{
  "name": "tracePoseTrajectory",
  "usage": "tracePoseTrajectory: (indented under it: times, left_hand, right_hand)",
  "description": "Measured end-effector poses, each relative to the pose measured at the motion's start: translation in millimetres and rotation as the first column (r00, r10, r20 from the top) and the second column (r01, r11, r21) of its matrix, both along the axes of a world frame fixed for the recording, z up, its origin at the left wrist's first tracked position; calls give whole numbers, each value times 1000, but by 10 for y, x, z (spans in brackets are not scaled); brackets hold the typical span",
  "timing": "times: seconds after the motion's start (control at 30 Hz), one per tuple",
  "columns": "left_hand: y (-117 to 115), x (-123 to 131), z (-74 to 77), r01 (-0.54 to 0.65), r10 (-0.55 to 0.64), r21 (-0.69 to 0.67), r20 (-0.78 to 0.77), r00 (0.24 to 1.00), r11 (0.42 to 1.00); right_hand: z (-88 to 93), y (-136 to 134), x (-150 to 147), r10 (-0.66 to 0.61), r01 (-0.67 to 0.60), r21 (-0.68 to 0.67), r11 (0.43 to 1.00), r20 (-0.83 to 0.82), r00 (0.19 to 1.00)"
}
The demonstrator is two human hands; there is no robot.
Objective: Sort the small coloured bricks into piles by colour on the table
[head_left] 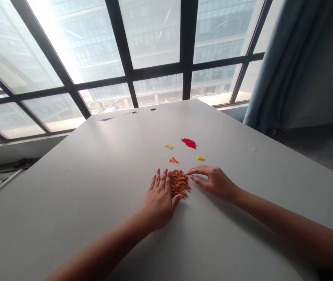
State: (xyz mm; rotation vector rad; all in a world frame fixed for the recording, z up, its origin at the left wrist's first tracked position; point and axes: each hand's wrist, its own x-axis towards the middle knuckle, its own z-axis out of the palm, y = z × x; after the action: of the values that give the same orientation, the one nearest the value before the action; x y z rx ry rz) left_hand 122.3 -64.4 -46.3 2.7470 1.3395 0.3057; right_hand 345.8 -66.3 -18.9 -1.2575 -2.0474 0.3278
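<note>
- From the head view, we look down at a smooth pale grey bench (67, 203) with a rounded near edge.
- Our left hand (160, 199) lies open and flat, its fingers spread and pointing away from us, with the fingertips and thumb at the pile's near left side.
- Our right hand (213, 181) is open but loosely curved, with its fingers pointing left, the fingertips just at the pile's upper right; it grips nothing we can see.
- Between the hands sits a heaped pile of small orange plastic bricks (179, 182), knobbly and angular, its long axis running roughly away from us.
- Farther off lie a few loose orange bricks (174, 160), a pale yellow cluster (169, 146), a red heap (188, 143) and a yellow piece (201, 158).
- Beyond the bench are dark-framed glass windows (131, 78) and a blue-grey curtain (274, 66).
</note>
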Motion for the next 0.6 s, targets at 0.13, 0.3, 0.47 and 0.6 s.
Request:
tracePoseTrajectory:
  times: [0.13,0.3,0.47,0.6]
  left_hand:
    - [-129,-167,23,26,-29,135,20,999,990]
    - [-385,-447,51,123,-124,178,-8,992,976]
    - [-438,-555,1,65,-65,171,-8,998,983]
    - [-396,-582,-33,66,-67,155,1,998,986]
  right_hand:
    - [-5,-74,-30,-35,33,61,998,41,999]
    - [-88,-191,-281,74,-79,62,995,79,994]
    - [-224,-128,-464,70,-71,1,997,143,987]
    - [-221,-115,-451,9,-12,17,1000,159,987]
